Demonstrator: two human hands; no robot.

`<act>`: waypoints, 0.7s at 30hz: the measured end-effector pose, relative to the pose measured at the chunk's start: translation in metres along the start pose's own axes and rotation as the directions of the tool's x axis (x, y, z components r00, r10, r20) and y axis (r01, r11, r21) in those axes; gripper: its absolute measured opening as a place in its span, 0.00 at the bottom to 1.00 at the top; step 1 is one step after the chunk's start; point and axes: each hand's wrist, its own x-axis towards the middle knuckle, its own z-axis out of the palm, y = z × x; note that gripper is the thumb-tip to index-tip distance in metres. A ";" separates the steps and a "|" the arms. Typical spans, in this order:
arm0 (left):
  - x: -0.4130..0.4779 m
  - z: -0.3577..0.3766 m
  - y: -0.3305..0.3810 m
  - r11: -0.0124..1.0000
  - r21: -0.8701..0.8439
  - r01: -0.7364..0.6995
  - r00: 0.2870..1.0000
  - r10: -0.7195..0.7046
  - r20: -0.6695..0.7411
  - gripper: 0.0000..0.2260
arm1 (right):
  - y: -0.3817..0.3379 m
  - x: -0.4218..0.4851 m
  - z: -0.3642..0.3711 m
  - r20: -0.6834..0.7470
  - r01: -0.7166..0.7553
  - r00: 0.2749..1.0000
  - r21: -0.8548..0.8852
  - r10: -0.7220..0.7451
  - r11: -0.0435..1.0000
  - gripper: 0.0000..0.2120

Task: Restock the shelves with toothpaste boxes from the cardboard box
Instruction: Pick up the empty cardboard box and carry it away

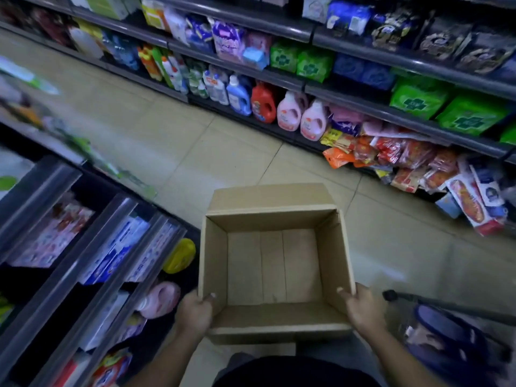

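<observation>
Bare forearms with no sleeves showing, and a dark garment [296, 371] at the torso.

Single view only, head-mounted wide-angle, so no overlap with any other camera. It looks forward and steeply down into a shop aisle, horizon rolled. Nearest is the open cardboard box [275, 263], seen almost straight from above, bottom panels visible, with the left hand [195, 312] and right hand [360, 307] at its near corners low in frame. Shelves [92, 263] run along the left edge close by; the opposite shelving [363, 93] crosses top right, farther off. Tiled floor [173, 141] between. Edges blurred.
</observation>
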 end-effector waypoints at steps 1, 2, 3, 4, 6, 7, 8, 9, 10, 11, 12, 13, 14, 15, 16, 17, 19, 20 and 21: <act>0.006 0.012 0.022 1.000 0.010 0.000 1.000 0.000 0.002 0.09 | -0.006 0.018 -0.015 -0.010 -0.011 1.000 0.002 0.011 1.000 0.08; 0.011 0.025 0.044 1.000 0.019 -0.003 1.000 0.003 0.002 0.10 | -0.013 0.037 -0.031 -0.016 -0.015 1.000 -0.004 0.015 1.000 0.08; 0.014 0.036 0.067 1.000 0.028 -0.013 1.000 0.013 0.004 0.11 | -0.021 0.057 -0.047 -0.020 -0.011 1.000 -0.008 0.011 1.000 0.09; 0.017 0.046 0.091 0.999 0.041 -0.028 1.000 0.028 0.005 0.11 | -0.030 0.075 -0.064 -0.025 -0.011 1.000 -0.007 0.010 1.000 0.09; 0.021 0.062 0.137 0.997 0.046 -0.057 0.998 0.056 0.016 0.12 | -0.051 0.110 -0.095 -0.035 -0.013 0.999 0.001 0.013 1.000 0.09; 0.023 0.067 0.159 0.997 0.046 -0.065 0.998 0.064 0.025 0.12 | -0.063 0.125 -0.108 -0.043 -0.010 0.999 0.001 0.010 1.000 0.08; 0.025 0.069 0.178 0.997 0.043 -0.064 0.998 0.063 0.024 0.12 | -0.077 0.138 -0.120 -0.043 -0.007 0.999 -0.010 0.007 1.000 0.09; 0.030 0.071 0.197 0.998 0.036 -0.057 0.998 0.057 0.010 0.12 | -0.091 0.151 -0.129 -0.032 0.006 0.999 -0.027 -0.006 1.000 0.09; 0.035 0.071 0.214 0.999 0.025 -0.047 0.999 0.047 -0.008 0.11 | -0.108 0.165 -0.137 -0.013 0.023 1.000 -0.049 -0.024 0.999 0.10; 0.040 0.070 0.227 0.999 0.015 -0.036 0.999 0.036 -0.017 0.11 | -0.123 0.177 -0.142 0.000 0.043 0.999 -0.069 -0.043 0.997 0.11; 0.049 0.070 0.241 1.000 -0.005 -0.023 0.999 0.023 -0.025 0.11 | -0.141 0.191 -0.146 0.009 0.069 0.998 -0.091 -0.069 0.993 0.11; 0.059 0.069 0.252 1.000 -0.027 -0.008 0.999 0.008 -0.033 0.11 | -0.160 0.206 -0.148 0.020 0.095 0.995 -0.112 -0.093 0.989 0.12; 0.068 0.068 0.263 0.999 -0.045 0.010 0.999 -0.012 -0.043 0.11 | -0.179 0.219 -0.149 0.034 0.117 0.993 -0.135 -0.113 0.984 0.13; 0.077 0.067 0.272 0.998 -0.062 0.030 0.998 -0.033 -0.055 0.11 | -0.198 0.232 -0.148 0.048 0.137 0.990 -0.156 -0.131 0.978 0.14; 0.088 0.066 0.279 0.996 -0.079 0.048 0.996 -0.054 -0.065 0.11 | -0.218 0.246 -0.146 0.061 0.156 0.987 -0.175 -0.147 0.972 0.14; 0.099 0.065 0.286 0.992 -0.106 0.065 0.995 -0.073 -0.071 0.12 | -0.237 0.260 -0.142 0.070 0.175 0.984 -0.191 -0.165 0.966 0.14; 0.123 0.064 0.300 0.980 -0.174 0.101 0.991 -0.115 -0.072 0.14 | -0.277 0.287 -0.131 0.093 0.206 0.977 -0.223 -0.190 0.953 0.15; 0.138 0.063 0.306 0.971 -0.203 0.126 0.987 -0.143 -0.071 0.16 | -0.299 0.301 -0.125 0.108 0.218 0.974 -0.242 -0.197 0.945 0.16; 0.153 0.061 0.313 0.963 -0.221 0.155 0.982 -0.175 -0.072 0.17 | -0.322 0.315 -0.118 0.122 0.231 0.971 -0.261 -0.205 0.937 0.16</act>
